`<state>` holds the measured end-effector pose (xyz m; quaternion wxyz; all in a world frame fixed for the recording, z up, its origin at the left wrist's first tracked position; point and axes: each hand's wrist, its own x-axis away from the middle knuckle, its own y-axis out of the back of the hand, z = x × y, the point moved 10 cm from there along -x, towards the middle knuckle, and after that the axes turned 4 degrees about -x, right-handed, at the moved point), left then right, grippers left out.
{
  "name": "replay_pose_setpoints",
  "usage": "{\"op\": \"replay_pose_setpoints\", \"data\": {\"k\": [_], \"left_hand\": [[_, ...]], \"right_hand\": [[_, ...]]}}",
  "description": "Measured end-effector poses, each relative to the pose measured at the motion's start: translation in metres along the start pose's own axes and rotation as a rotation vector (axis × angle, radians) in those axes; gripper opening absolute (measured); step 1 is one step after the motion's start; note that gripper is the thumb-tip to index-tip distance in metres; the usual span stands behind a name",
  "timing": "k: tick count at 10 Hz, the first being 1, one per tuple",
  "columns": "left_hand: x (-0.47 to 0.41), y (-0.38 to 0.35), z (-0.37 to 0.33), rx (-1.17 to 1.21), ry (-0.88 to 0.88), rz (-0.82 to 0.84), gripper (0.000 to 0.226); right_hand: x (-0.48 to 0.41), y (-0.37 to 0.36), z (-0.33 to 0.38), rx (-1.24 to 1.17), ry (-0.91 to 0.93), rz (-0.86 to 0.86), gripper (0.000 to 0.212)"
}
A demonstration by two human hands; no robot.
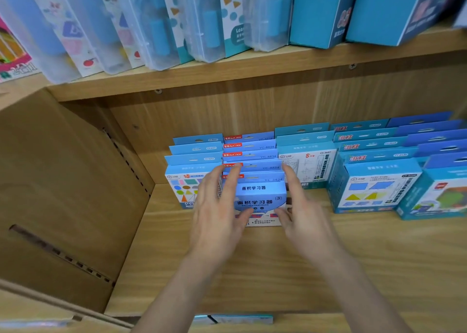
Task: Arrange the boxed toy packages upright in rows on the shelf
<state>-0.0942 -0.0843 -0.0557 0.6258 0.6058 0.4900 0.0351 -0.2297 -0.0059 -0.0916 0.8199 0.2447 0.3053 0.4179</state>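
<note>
Several rows of blue boxed toy packages stand upright on the lower wooden shelf (pixel 278 269). The front box (pixel 260 198) of the second row from the left is light blue with dark lettering. My left hand (pixel 217 206) lies against its left side, fingers spread, thumb on its front. On the right side of the same box rests my right hand (pixel 300 206), thumb touching the front face. Both hands bracket the box without a closed grip. Behind it stand more boxes with red labels (pixel 249 155).
A row with coloured shapes (pixel 184 183) stands to the left; three more blue rows (pixel 374 188) extend right. The shelf's left wall (pixel 75 193) is near. Above, an upper shelf (pixel 227 72) holds clear cases and blue boxes. Another package (pixel 235 318) lies below the shelf's front edge.
</note>
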Motion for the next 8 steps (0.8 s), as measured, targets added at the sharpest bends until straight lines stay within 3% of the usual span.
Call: {"op": "replay_pose_setpoints", "data": {"k": [1,2,6,7,8], "left_hand": [[-0.01,-0.013,-0.026,-0.196,-0.205,0.104,0.097],[-0.016,-0.025,-0.033,-0.276,-0.262,0.169,0.104],[-0.013,-0.025,-0.036,-0.252,-0.25,0.121,0.105],[-0.013,-0.007,-0.048,-0.175,-0.272,0.039,0.093],[-0.004,0.009,-0.085,-0.046,-0.375,-0.083,0.059]], "right_hand": [[0.001,-0.002,-0.002,0.012,0.011,0.011,0.089],[0.003,-0.003,-0.006,0.044,-0.003,0.032,0.085],[0.059,0.046,-0.037,0.018,-0.116,-0.059,0.072],[0.072,0.073,-0.052,-0.076,-0.155,-0.143,0.06],[0.084,0.11,-0.077,-0.274,-0.231,-0.296,0.052]]}}
